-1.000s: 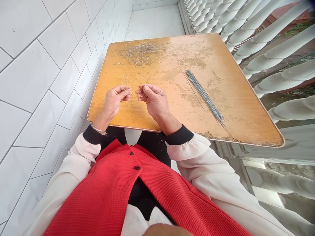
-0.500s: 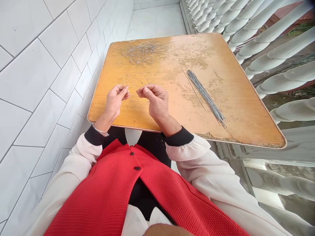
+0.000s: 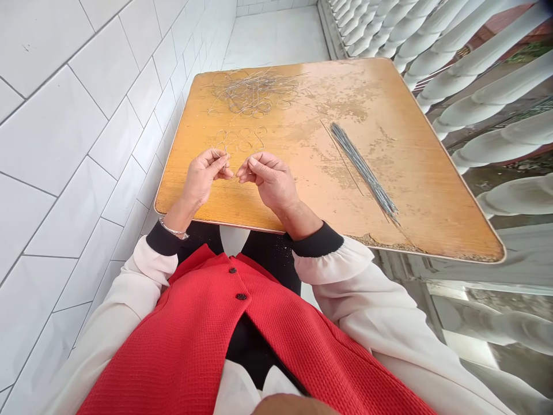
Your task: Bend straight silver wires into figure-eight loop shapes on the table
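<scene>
My left hand [image 3: 204,176] and my right hand [image 3: 268,180] are held close together over the near left part of a worn wooden table [image 3: 415,190], fingertips almost touching. Both pinch a thin wire [image 3: 224,155] that is mostly hidden by the fingers. Just beyond my hands lie a few wire pieces bent into loops [image 3: 242,138]. A heap of bent wire loops [image 3: 253,92] sits at the far left of the table. A bundle of straight wires [image 3: 363,168] lies diagonally to the right of my right hand.
A white tiled wall [image 3: 86,115] runs close along the table's left side. White balusters [image 3: 453,69] line the right. The table's near edge [image 3: 389,245] is chipped. My red vest [image 3: 224,340] fills the foreground.
My hands have drawn closer together, so the fingertips nearly meet. The wire end that stuck out past my right fingers is no longer visible.
</scene>
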### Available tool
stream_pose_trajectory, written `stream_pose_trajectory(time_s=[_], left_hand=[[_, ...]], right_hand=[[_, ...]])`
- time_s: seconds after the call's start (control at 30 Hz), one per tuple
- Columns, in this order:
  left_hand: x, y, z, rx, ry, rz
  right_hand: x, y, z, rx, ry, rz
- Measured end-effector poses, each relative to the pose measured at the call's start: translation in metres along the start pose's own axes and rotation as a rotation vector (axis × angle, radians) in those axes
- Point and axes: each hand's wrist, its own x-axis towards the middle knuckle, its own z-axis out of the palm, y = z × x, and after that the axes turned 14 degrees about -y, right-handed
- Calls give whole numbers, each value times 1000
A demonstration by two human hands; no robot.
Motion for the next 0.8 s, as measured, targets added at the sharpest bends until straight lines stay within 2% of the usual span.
stream_pose_trajectory(time_s=[0.17,0.4,0.8], left_hand=[[-2,0,-6,6,-28,-19],[-6,1,-11,-40,-63,-5],[-4,-8,-5,-24,75,15]], right_hand=[[0,1,-1,34,-13,-55],[-1,4,1,-38,124,-28],[0,6,1,-18,138,5]])
